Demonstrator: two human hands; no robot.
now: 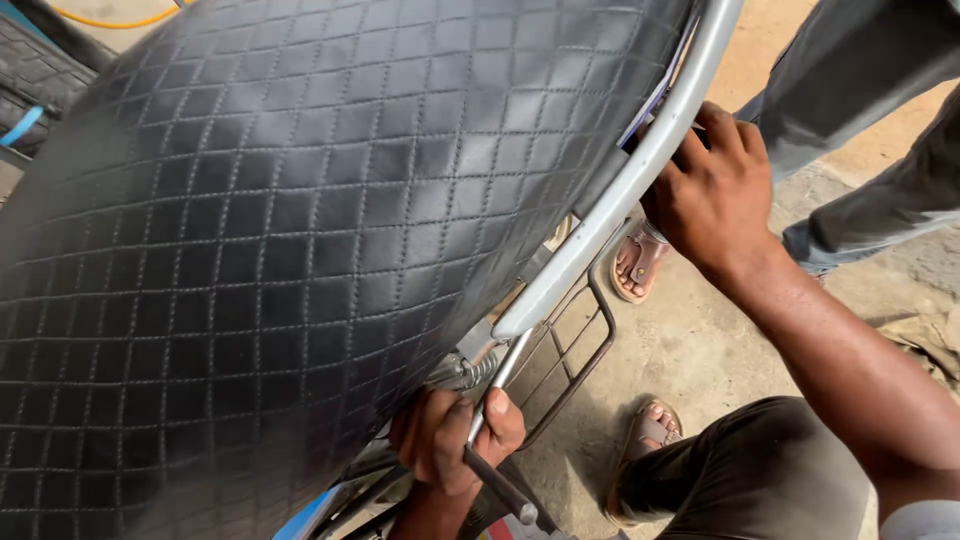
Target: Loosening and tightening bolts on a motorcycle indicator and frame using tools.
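While the right hand (712, 195) wraps its fingers over the silver grab rail (600, 225) at the rear of the quilted black seat (270, 250), the left hand (445, 440) works low down beneath the seat's edge. Its grip is pressed together around a thin dark-handled tool (500, 488), thumb laid along the shaft, the working end aimed up toward the coiled spring (470, 372) and the foot of the rail's chrome strut; the tip itself is hidden, so what it bears on cannot be told. A rusty wire rack (570, 345) hangs just beside the strut.

To do this step well, I judge the right hand should keep firm pressure on the rail so the frame does not rock, while the left hand keeps the tool in line with the fitting and turns or levers in short, controlled strokes. Slipping toward the seat cover is the likely risk. Sandalled feet (640, 262) stand on the concrete ground (690, 340) nearby.
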